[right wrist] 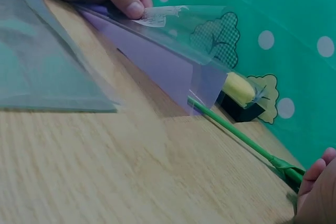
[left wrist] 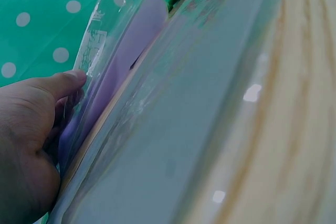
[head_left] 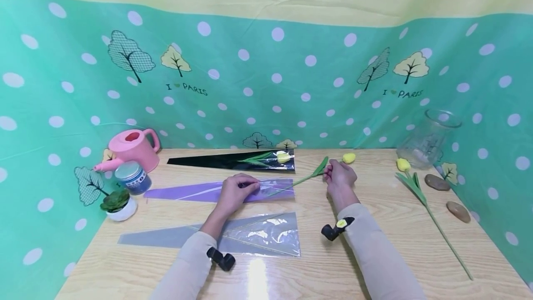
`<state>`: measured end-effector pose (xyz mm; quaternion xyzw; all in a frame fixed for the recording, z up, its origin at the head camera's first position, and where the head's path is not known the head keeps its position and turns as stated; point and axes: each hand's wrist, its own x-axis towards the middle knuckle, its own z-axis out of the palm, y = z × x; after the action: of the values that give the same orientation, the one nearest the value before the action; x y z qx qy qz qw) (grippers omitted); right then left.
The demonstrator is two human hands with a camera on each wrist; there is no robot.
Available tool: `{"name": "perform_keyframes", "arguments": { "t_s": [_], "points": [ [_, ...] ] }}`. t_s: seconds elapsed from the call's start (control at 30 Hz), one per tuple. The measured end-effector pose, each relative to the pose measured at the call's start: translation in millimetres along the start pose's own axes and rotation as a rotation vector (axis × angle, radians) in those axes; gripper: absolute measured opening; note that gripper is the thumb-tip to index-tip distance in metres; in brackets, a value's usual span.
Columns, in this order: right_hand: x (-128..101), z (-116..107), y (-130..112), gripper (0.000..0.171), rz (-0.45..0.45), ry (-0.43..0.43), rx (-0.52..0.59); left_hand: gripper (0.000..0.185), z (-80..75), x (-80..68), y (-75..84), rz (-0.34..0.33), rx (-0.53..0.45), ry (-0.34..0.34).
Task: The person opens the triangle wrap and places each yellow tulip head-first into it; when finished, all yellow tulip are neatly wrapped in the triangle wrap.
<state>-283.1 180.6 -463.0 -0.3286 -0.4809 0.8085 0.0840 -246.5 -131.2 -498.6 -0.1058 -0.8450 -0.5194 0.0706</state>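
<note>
green stem [head_left: 300,180] between both grips

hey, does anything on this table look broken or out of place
One thing: a yellow flower head lies loose on the table, apart from the green stem that the right hand holds, so that tulip looks to have lost its bloom. The left hand holds the purple sleeve open.
</note>
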Motion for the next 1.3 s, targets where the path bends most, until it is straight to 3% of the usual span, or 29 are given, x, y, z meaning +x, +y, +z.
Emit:
{"name": "perform_keyframes", "arguments": {
  "t_s": [0.17, 0.4, 0.6, 0.93, 1.3],
  "points": [
    [2.5, 2.1, -1.2, 0.025, 0.0, 0.017, -0.049, 0.009, 0.5, 0.0, 0.9, 0.001, -0.001, -0.008],
    [3.8, 5.4, -4.3, 0.072, 0.038, -0.03, -0.09, 0.009, -1.7, -0.8, 1.6, -0.001, 0.014, 0.005],
    [0.2, 9.1, -3.8, 0.065, 0.025, -0.006, -0.115, 0.009, -2.1, -2.4, 0.0, 0.004, 0.008, 0.004],
    [-6.8, 3.8, 8.9, 0.056, -0.081, 0.01, -0.145, 0.009, 0.5, -4.1, -1.2, -0.009, -0.015, -0.009],
    [-33.4, -0.6, 12.5, 0.051, -0.095, -0.042, -0.022, 0.01, -0.2, -2.1, -1.9, 0.0, -0.01, 0.008]
  ]
}}
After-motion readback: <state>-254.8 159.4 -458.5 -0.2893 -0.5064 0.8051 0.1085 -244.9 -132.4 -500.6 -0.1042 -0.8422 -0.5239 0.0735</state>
